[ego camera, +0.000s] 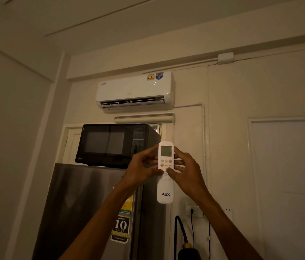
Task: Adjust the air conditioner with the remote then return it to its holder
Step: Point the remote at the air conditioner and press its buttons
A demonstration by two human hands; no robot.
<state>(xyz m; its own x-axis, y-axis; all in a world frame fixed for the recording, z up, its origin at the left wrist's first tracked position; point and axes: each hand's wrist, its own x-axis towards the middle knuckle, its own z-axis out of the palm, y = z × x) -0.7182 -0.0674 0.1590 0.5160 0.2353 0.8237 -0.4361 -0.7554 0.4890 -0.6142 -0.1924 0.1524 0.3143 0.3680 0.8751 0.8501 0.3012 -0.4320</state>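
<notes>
so the grey fridge (84,203) is basically the shelf here, black microwave (114,144) sitting right on top of it, nothing else up there

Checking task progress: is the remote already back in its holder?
No, both hands, left and right, hold the remote up below the air conditioner.

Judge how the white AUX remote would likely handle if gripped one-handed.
The remote looks like rigid plastic, so probably stiff and light. Its smooth rounded casing may be slippery; the left hand and right hand both steady it.
</notes>
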